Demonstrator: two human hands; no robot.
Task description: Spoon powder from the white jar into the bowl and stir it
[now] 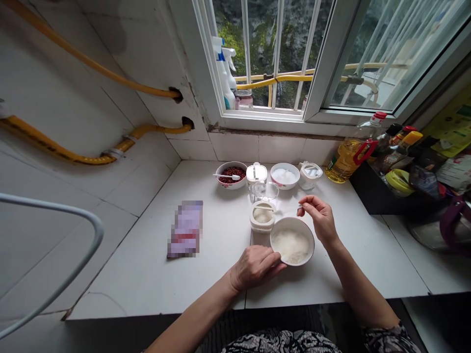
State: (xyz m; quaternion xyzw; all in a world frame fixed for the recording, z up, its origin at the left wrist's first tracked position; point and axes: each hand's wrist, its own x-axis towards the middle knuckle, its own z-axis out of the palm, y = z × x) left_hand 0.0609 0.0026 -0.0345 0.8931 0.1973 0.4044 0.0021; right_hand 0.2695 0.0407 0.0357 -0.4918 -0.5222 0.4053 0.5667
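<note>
My left hand (257, 265) is closed on the near left rim of a bowl (293, 242) of white grains or powder, which is tilted over the counter. Pinched in my right hand (317, 215) is the handle of a small white spoon (278, 213); its pale shape is hard to make out against the counter. The spoon's end is beside an open white seasoning jar (262, 225), just behind the bowl. Pale contents lie inside the jar, a bar crosses its mouth, and its clear lid (270, 190) is raised.
Behind stand a bowl of reddish-brown pieces (231, 175) with a white spoon, a bowl of white powder (284, 176) and two lidded jars (256, 172). A blurred purple packet (186, 229) lies left. An oil bottle (346, 154) and a dark rack (371, 189) stand right.
</note>
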